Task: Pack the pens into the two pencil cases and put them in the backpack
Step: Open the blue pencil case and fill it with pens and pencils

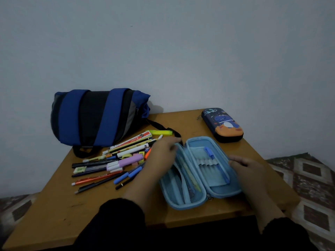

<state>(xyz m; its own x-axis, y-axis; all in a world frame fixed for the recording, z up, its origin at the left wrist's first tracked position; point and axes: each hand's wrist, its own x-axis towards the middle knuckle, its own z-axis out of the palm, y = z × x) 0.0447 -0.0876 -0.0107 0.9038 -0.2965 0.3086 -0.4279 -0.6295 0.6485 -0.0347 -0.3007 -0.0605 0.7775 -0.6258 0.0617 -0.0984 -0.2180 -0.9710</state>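
Note:
A light blue pencil case (213, 189) lies open flat on the wooden table (54, 214). A blue pen (217, 164) sits in the elastic loops of its right half, and a yellowish pen lies in the mesh pocket of its left half. My left hand (161, 156) rests on the case's left edge, fingers loosely bent, beside the pile of pens and markers (116, 160). My right hand (248, 169) touches the case's right rim with curled fingers. A dark blue dinosaur pencil case (223, 124) lies closed at the back right. The blue and black backpack (96, 116) lies at the back left.
A yellow highlighter (161, 132) and the backpack's black strap (163, 128) lie behind the open case. The table stands against a plain wall. Patterned fabric (311, 182) shows to the right and left of the table.

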